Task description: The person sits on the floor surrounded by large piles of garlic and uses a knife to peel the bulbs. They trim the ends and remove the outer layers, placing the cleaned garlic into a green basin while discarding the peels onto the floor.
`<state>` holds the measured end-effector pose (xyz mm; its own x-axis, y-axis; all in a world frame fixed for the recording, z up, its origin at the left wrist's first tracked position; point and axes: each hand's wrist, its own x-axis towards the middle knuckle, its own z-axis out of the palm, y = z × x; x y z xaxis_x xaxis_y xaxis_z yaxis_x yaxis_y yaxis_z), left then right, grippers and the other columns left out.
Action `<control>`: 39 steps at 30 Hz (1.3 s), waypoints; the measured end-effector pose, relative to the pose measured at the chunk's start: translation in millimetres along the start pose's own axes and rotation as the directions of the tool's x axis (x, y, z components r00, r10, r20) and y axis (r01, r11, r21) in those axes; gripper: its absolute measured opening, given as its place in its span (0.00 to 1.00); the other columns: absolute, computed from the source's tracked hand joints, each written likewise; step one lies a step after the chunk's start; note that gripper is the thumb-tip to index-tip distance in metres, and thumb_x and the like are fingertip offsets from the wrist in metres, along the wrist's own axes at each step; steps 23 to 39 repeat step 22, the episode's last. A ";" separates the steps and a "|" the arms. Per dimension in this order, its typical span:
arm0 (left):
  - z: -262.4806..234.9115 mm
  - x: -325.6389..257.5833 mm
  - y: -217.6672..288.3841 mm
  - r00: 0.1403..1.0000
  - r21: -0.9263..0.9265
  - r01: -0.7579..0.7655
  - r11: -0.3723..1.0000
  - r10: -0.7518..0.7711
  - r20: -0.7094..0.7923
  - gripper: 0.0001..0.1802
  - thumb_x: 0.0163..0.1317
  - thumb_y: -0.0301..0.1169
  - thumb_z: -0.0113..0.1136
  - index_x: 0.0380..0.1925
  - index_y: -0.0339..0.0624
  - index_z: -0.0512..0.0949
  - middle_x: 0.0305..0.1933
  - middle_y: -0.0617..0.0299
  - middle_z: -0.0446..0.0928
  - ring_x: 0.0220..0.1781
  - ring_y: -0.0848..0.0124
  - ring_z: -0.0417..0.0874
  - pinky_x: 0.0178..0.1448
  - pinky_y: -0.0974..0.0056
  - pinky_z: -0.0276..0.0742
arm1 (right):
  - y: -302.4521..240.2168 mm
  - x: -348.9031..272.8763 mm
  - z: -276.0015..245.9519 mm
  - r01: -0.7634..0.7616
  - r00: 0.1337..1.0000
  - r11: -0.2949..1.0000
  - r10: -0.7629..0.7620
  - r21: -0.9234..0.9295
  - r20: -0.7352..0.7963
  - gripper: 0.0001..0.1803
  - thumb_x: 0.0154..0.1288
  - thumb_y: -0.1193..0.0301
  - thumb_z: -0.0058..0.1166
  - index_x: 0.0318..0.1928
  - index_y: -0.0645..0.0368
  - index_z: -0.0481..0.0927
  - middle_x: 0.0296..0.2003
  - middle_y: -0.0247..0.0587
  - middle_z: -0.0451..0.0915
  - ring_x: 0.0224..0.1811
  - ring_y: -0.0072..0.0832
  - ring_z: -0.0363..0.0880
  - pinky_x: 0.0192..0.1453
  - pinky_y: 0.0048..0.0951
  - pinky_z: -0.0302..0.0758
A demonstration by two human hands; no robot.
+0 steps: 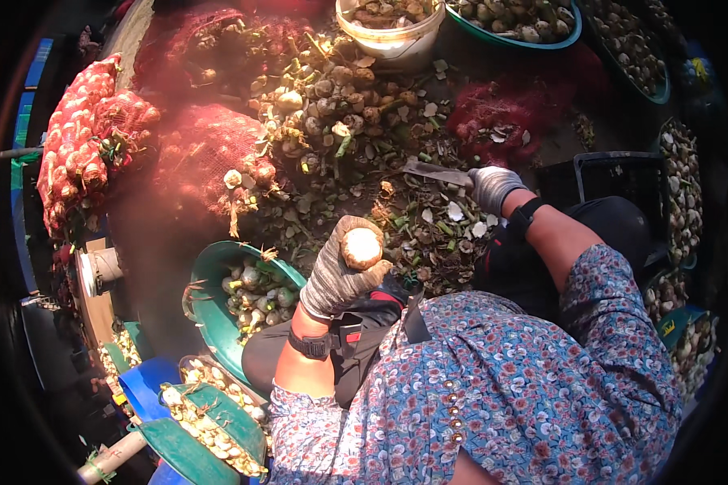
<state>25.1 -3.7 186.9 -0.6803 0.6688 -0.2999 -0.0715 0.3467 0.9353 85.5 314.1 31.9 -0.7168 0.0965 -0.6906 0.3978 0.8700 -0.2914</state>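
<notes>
My left hand, in a grey striped knit glove, is wrapped round a garlic bulb. The bulb's pale round face points up, with a brownish rim about it. Over to the right, my gloved right hand grips a knife by its handle, which is hidden in the fist. Its flat, dull blade points left above the trimmings, apart from the bulb. Beyond both hands lies a heap of garlic bulbs with stalks. Next to my left forearm, a green basin holds several more bulbs.
Red mesh sacks of garlic stand at the left. Cut stalks and peelings cover the ground ahead. A white bucket and a teal basin stand at the back. A black crate is at the right.
</notes>
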 end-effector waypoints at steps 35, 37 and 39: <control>-168.5 238.8 -190.8 0.880 0.765 0.296 0.572 0.148 -0.451 0.34 0.55 0.32 0.72 0.63 0.45 0.73 0.67 0.46 0.67 0.67 0.51 0.70 0.72 0.53 0.65 | -102.9 9.6 -77.2 0.189 0.970 0.963 -0.153 0.193 -0.187 0.20 0.53 0.58 0.67 0.43 0.52 0.79 0.31 0.51 0.83 0.37 0.50 0.83 0.40 0.46 0.78; -168.5 238.8 -190.8 0.880 0.765 0.296 0.572 0.148 -0.451 0.34 0.55 0.32 0.72 0.63 0.45 0.73 0.67 0.46 0.67 0.67 0.51 0.70 0.72 0.53 0.65 | -102.9 9.6 -77.2 0.189 0.970 0.963 -0.153 0.193 -0.187 0.20 0.53 0.58 0.67 0.43 0.52 0.79 0.31 0.51 0.83 0.37 0.50 0.83 0.40 0.46 0.78; -168.5 238.8 -190.8 0.880 0.765 0.296 0.572 0.148 -0.451 0.34 0.55 0.32 0.72 0.63 0.45 0.73 0.67 0.46 0.67 0.67 0.51 0.70 0.72 0.53 0.65 | -102.9 9.6 -77.2 0.189 0.970 0.963 -0.153 0.193 -0.187 0.20 0.53 0.58 0.67 0.43 0.52 0.79 0.31 0.51 0.83 0.37 0.50 0.83 0.40 0.46 0.78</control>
